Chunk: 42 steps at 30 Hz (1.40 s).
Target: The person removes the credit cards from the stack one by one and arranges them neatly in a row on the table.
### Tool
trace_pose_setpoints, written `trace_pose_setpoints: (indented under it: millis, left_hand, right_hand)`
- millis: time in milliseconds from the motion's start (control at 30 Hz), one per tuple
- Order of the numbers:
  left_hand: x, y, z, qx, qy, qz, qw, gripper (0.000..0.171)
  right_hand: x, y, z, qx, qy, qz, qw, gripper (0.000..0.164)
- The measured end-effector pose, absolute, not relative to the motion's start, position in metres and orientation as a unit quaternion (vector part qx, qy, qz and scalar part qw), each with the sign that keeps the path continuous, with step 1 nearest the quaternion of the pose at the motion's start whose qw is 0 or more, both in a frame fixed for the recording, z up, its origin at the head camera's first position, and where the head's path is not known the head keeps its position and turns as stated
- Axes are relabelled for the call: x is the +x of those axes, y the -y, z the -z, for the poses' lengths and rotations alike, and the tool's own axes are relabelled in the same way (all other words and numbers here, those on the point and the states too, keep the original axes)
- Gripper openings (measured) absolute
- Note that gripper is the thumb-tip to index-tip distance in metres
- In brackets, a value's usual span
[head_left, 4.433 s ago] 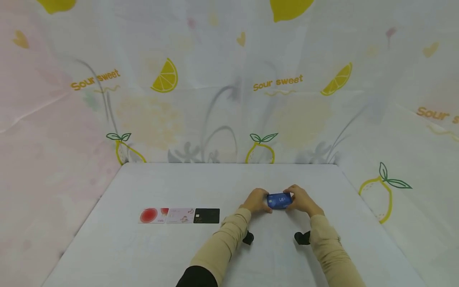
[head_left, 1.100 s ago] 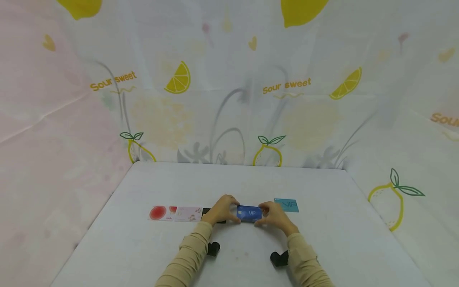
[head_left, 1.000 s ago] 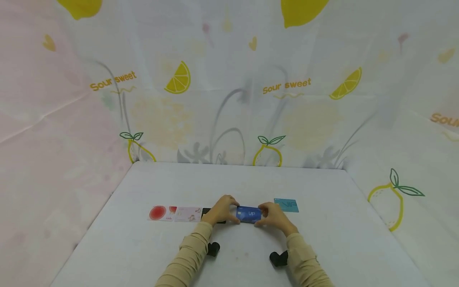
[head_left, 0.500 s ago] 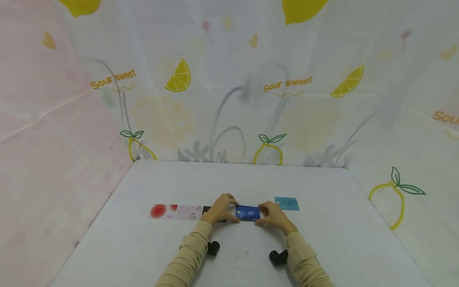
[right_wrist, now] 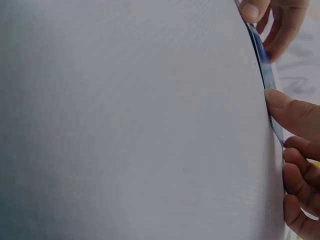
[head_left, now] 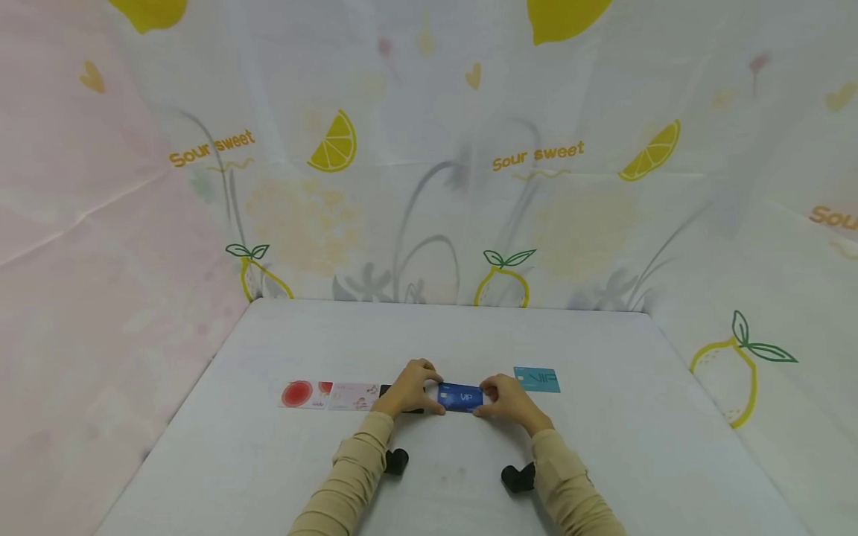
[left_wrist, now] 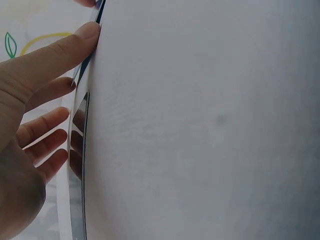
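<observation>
A blue VIP card (head_left: 459, 398) lies flat or almost flat on the white table, with a hand at each short end. My left hand (head_left: 409, 388) pinches its left end between thumb and index finger, the other fingers spread in the left wrist view. The right end is pinched by my right hand (head_left: 512, 402), its thumb at the near edge. Under the left hand a black card (head_left: 385, 389) is mostly hidden. Further left, a pale pink floral card (head_left: 352, 397) and a white card with red circles (head_left: 297, 394) continue the row.
A teal VIP card (head_left: 538, 380) lies behind and right of the right hand, slightly tilted. Black wrist-worn pieces (head_left: 518, 479) show beside the sleeves. A lemon-print curtain (head_left: 429, 186) rises behind the table's back edge.
Since the oldest frame, both hands have brought the blue card left toward the black card, and the teal card has come into sight. Over the last half second the card shifts slightly left.
</observation>
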State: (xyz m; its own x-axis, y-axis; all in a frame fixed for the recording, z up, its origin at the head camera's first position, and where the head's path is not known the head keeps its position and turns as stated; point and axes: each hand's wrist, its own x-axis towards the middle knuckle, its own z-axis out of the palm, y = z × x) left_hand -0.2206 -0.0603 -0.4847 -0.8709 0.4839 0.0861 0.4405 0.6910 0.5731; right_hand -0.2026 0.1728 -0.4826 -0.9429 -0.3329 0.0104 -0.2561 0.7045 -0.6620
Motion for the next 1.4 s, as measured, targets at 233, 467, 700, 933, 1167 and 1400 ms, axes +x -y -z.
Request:
trace_pose_setpoints:
  millis: [233, 467, 700, 933, 1167, 1400]
  left_hand:
    - [-0.217, 0.065, 0.484, 0.241, -0.920, -0.307, 0.033, 0.053]
    - [-0.216, 0.071, 0.483, 0.227, -0.919, -0.321, 0.040, 0.057]
    - [-0.218, 0.078, 0.486, 0.234, -0.914, -0.325, 0.060, 0.059]
    - [-0.215, 0.080, 0.485, 0.233, -0.910, -0.337, 0.060, 0.051]
    - [-0.214, 0.081, 0.484, 0.241, -0.910, -0.333, 0.057, 0.050]
    - [-0.215, 0.081, 0.485, 0.247, -0.906, -0.339, 0.050, 0.053]
  right_hand:
    - [-0.207, -0.170, 0.486, -0.180, -0.918, 0.350, 0.048, 0.052]
    - [-0.201, -0.162, 0.477, -0.149, -0.930, 0.331, 0.052, 0.044]
    - [-0.204, -0.164, 0.481, -0.154, -0.929, 0.331, 0.056, 0.044]
    - [-0.205, -0.164, 0.481, -0.161, -0.926, 0.337, 0.058, 0.044]
    - [-0.204, -0.160, 0.479, -0.177, -0.927, 0.327, 0.048, 0.043]
    - [-0.200, -0.155, 0.479, -0.195, -0.940, 0.278, 0.041, 0.036]
